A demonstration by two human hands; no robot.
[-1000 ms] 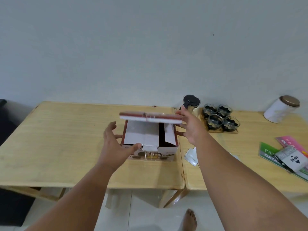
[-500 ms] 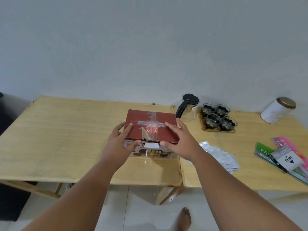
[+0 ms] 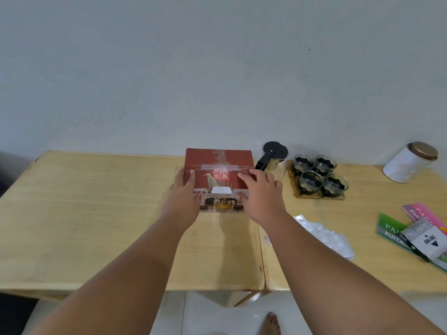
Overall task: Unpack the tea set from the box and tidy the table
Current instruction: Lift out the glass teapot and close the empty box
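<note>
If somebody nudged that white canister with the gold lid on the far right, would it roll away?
Probably. The white cylindrical canister with the gold lid lies tilted on its rounded side on the wooden table, so it looks apt to roll. Its weight cannot be judged from here.

The box (image 3: pixel 219 174) sits mid-table (image 3: pixel 84 213), teapot (image 3: pixel 274 158) just right of it, cups (image 3: pixel 319 176) on a tray (image 3: pixel 319 196) farther right.

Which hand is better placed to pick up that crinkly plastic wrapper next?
The right hand, probably: the wrapper lies on its side of the closed box, while the left hand would have to cross over.
</note>
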